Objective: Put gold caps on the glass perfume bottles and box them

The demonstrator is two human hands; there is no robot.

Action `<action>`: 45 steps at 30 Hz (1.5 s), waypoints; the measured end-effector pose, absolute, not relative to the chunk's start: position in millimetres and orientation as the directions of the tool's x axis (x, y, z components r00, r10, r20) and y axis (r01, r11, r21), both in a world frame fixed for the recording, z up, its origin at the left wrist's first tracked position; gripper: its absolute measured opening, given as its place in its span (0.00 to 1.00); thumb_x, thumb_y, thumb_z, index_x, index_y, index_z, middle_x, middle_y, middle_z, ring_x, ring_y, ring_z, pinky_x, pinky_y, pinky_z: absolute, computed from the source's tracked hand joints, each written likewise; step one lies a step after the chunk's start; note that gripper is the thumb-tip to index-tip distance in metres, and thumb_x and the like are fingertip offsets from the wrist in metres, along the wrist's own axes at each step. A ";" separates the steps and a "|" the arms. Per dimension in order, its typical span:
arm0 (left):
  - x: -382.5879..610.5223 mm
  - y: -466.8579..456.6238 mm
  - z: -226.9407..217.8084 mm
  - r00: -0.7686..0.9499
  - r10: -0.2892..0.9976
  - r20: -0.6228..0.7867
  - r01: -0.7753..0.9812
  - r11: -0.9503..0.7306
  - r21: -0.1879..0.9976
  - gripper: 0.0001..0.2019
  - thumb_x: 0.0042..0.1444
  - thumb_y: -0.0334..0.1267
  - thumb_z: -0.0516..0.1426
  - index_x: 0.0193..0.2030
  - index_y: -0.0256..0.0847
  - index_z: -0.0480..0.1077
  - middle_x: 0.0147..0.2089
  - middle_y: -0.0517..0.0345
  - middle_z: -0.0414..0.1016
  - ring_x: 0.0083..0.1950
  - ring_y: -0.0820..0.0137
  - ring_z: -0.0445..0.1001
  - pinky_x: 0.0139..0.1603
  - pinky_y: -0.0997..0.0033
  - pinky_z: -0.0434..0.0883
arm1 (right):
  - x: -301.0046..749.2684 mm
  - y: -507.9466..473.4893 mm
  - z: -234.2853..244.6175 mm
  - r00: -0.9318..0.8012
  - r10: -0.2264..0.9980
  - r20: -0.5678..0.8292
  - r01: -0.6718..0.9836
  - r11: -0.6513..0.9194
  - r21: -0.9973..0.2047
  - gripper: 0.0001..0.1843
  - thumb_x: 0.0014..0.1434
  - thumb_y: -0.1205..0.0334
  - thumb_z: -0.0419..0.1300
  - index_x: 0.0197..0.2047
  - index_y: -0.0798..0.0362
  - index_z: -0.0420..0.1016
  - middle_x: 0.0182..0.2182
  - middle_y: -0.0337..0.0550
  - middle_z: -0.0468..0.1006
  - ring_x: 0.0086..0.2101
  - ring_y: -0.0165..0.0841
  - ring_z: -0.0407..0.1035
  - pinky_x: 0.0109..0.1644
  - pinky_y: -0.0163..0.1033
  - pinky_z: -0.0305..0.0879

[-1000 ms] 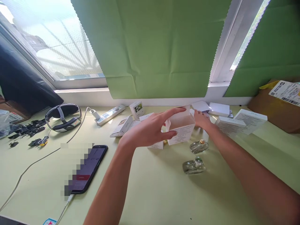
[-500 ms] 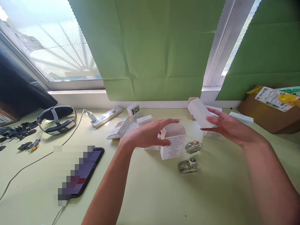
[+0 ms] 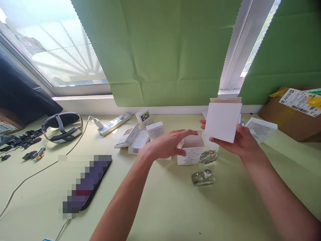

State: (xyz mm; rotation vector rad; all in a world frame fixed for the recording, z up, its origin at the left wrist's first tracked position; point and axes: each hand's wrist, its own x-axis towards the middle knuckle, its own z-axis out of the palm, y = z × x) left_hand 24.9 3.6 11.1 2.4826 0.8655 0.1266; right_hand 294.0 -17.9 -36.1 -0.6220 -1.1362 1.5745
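This is an indoor work corner by a window (image 3: 65, 50); whether home or small office cannot be told. A green blind (image 3: 168, 53) hangs behind a surface (image 3: 163, 207) bearing a power strip (image 3: 115, 125), phone (image 3: 90, 184), screwdriver (image 3: 40, 154) and labelled cardboard carton (image 3: 288, 122).

A phone (image 3: 88, 184) lay at left; a screwdriver (image 3: 40, 153) lay near a headset (image 3: 67, 134); a green blind (image 3: 160, 53) hung behind.

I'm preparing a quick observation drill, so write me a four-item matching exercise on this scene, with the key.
1. plain-faced white carton
2. open-topped carton
3. glass bottles
4. power strip

A. standing at the left hand
B. has a white charger plugged in
C. held in the right hand
D. transparent, on the table

Pairs: 1-C, 2-A, 3-D, 4-B
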 end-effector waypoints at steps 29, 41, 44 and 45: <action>30.1 8.4 12.5 0.798 0.599 -0.066 0.532 -0.650 0.543 0.21 0.66 0.50 0.51 0.63 0.51 0.58 0.53 0.57 0.73 0.47 0.68 0.72 0.40 0.72 0.65 | 269.8 -31.8 -3.9 -0.212 0.915 0.344 0.060 0.364 -0.930 0.19 0.63 0.58 0.62 0.57 0.36 0.73 0.53 0.32 0.78 0.52 0.33 0.72 0.54 0.38 0.72; 28.0 9.4 15.0 0.778 0.614 -0.131 0.597 -0.659 0.457 0.09 0.60 0.39 0.55 0.46 0.42 0.71 0.40 0.60 0.77 0.36 0.73 0.72 0.35 0.73 0.65 | 266.3 -37.9 -0.7 -0.404 0.893 0.197 0.229 0.307 -0.924 0.21 0.60 0.49 0.62 0.57 0.37 0.69 0.52 0.38 0.76 0.53 0.43 0.70 0.54 0.51 0.71; 26.8 9.4 16.1 0.768 0.625 -0.143 0.610 -0.643 0.464 0.07 0.58 0.39 0.57 0.42 0.42 0.72 0.40 0.62 0.78 0.36 0.73 0.73 0.36 0.73 0.65 | 264.3 -38.2 -0.1 -0.437 0.884 0.167 0.278 0.310 -0.909 0.21 0.60 0.47 0.62 0.55 0.38 0.70 0.53 0.39 0.76 0.52 0.44 0.70 0.51 0.49 0.71; 26.4 9.6 16.2 0.771 0.621 -0.139 0.604 -0.645 0.467 0.07 0.58 0.38 0.57 0.42 0.43 0.72 0.40 0.62 0.78 0.36 0.73 0.73 0.36 0.73 0.65 | 264.5 -38.2 -0.5 -0.436 0.885 0.166 0.301 0.317 -0.899 0.21 0.59 0.46 0.62 0.55 0.38 0.70 0.53 0.39 0.76 0.53 0.45 0.70 0.50 0.49 0.71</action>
